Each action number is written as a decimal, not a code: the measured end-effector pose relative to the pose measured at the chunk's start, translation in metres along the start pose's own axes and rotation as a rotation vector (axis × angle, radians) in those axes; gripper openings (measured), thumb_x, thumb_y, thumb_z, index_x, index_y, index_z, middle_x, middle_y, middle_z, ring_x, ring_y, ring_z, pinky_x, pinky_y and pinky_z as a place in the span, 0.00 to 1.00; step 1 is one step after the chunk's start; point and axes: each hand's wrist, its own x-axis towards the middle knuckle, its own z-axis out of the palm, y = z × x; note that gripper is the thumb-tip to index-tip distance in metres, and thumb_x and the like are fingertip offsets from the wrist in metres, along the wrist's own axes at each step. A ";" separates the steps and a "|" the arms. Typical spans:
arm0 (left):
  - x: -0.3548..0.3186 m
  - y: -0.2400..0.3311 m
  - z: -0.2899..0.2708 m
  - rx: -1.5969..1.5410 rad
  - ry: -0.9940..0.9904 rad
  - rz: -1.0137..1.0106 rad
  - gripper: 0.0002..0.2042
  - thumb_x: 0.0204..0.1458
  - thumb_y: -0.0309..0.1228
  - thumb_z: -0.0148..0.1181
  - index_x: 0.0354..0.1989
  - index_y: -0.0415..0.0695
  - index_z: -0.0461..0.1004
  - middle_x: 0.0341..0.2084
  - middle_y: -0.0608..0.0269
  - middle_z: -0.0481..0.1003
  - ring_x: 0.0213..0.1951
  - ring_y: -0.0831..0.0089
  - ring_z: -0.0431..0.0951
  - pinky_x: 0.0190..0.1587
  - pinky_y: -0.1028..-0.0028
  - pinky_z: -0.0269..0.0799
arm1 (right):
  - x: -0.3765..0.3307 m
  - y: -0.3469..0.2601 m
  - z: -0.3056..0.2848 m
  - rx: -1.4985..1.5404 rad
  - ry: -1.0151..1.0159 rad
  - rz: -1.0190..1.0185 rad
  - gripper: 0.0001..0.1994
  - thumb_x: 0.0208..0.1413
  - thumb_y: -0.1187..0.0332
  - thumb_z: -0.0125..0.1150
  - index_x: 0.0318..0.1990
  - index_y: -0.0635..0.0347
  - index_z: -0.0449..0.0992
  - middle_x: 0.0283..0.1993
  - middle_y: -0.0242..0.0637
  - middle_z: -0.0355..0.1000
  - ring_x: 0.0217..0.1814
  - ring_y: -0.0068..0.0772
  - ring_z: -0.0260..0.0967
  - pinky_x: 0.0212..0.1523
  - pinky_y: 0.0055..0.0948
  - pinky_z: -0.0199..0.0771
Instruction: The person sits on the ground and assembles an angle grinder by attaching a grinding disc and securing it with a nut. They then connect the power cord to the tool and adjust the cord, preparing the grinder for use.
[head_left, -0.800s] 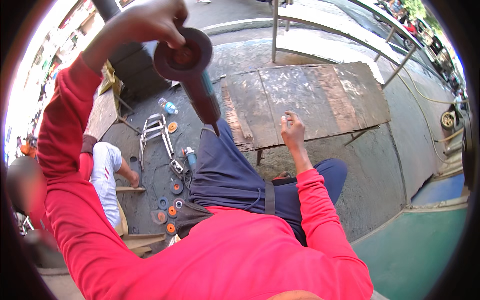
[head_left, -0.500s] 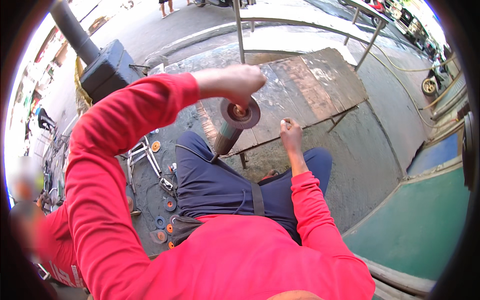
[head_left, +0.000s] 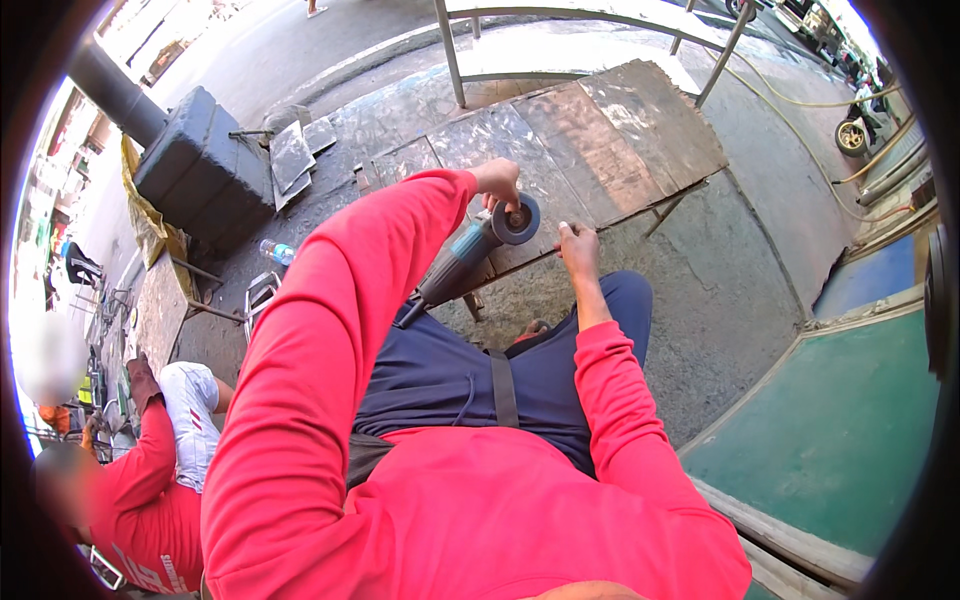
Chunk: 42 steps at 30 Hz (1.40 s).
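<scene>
By the desk point(head_left: 570, 130): grinder point(head_left: 468, 245), lower than before.
Left hand point(head_left: 498, 184): grip closed on grinder's head.
Right hand point(head_left: 579, 250): curled, cannot tell if gripping anything.

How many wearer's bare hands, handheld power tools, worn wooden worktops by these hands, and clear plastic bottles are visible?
Left bare hand and right bare hand: 2
Teal-black angle grinder with round disc: 1
Brown-grey wooden worktop: 1
Clear plastic bottle: 1
Total: 5
</scene>
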 end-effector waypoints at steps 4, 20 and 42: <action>0.007 0.000 0.010 -0.096 0.005 -0.014 0.13 0.35 0.33 0.69 0.20 0.32 0.79 0.21 0.51 0.80 0.23 0.65 0.83 0.28 0.71 0.80 | -0.002 -0.003 0.000 -0.047 0.044 -0.063 0.18 0.56 0.58 0.56 0.31 0.69 0.78 0.28 0.51 0.76 0.33 0.50 0.75 0.39 0.42 0.71; -0.029 -0.035 0.081 -0.438 0.786 0.169 0.25 0.44 0.52 0.68 0.26 0.35 0.80 0.17 0.47 0.76 0.24 0.57 0.80 0.32 0.63 0.74 | -0.012 -0.001 0.059 0.204 0.040 -0.239 0.22 0.66 0.53 0.45 0.50 0.65 0.71 0.47 0.56 0.73 0.52 0.54 0.70 0.54 0.41 0.66; -0.003 -0.060 0.145 -0.559 0.578 0.197 0.39 0.24 0.38 0.75 0.55 0.54 0.71 0.54 0.49 0.68 0.59 0.41 0.60 0.57 0.42 0.60 | -0.015 -0.004 0.060 0.169 0.071 -0.199 0.26 0.64 0.52 0.46 0.55 0.70 0.68 0.53 0.57 0.71 0.58 0.53 0.67 0.58 0.40 0.63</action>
